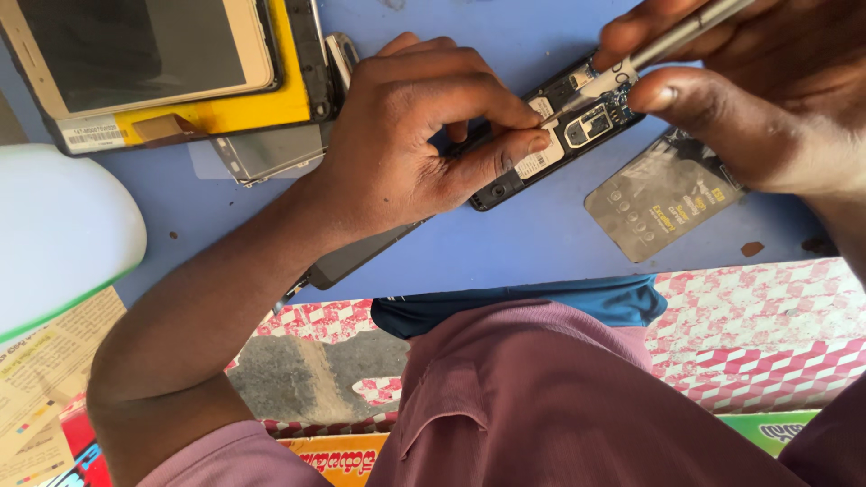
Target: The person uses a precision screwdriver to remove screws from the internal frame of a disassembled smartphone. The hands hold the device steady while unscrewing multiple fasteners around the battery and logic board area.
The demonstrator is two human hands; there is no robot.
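- My left hand [424, 135] pinches the opened black phone [555, 135], steadying it on the blue table [505, 243].
- My right hand [749, 99] is closed around a slim metal tool [667, 41], tip on the phone's exposed insides.
- A dark foil sheet [663, 194] lies just beside it.
- A yellow-framed screen panel [162, 63] sits well apart, far left.

The person wears a dusty mauve-pink short-sleeved shirt [541, 397] with a soft, lightly creased weave and a folded collar edge at the chest. Both forearms are bare below the sleeves. The left hand [424, 135] and right hand [758, 90] carry no rings, watch or gloves.
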